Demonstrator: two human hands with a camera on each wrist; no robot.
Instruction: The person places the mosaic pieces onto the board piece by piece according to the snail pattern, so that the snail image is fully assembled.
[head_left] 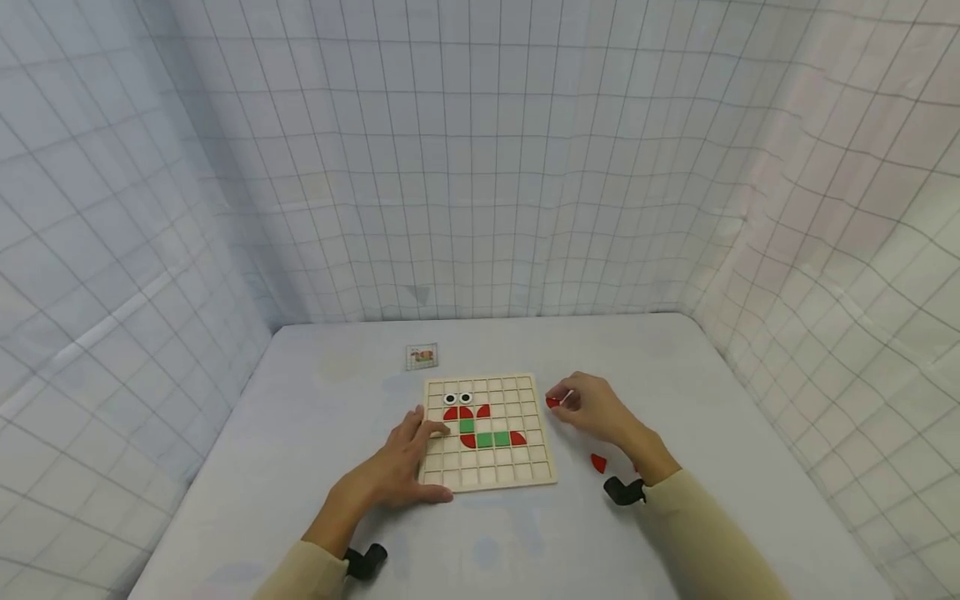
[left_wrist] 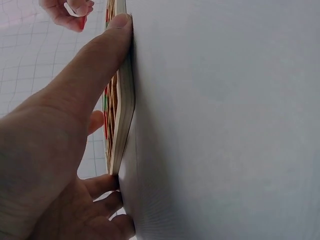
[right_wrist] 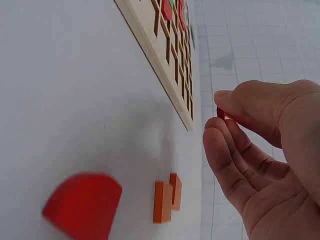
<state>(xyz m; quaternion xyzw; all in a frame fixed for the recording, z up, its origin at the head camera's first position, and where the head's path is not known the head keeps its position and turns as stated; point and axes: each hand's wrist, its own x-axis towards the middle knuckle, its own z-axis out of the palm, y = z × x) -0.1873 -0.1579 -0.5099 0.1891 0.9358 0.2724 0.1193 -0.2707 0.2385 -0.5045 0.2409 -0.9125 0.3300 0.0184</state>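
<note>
A wooden grid board [head_left: 489, 477] lies on the table. In it sit two eye pieces [head_left: 458, 398], several red quarter-round pieces [head_left: 517, 437] and several green square pieces [head_left: 484, 439]. My left hand [head_left: 408, 460] spreads over the board's left side, index finger on the grid; its thumb [left_wrist: 95, 60] presses along the near edge. Just off the board's right edge, my right hand [head_left: 596, 407] pinches a small red piece [head_left: 553, 402] between thumb and fingertips. The fingers cover part of that piece in the right wrist view.
A small picture card [head_left: 422, 357] lies behind the board. A loose red quarter-round piece [head_left: 597, 463] rests near my right wrist, with another red bit partly hidden by the wrist. Two orange blocks [right_wrist: 162, 202] stand near the board in the right wrist view.
</note>
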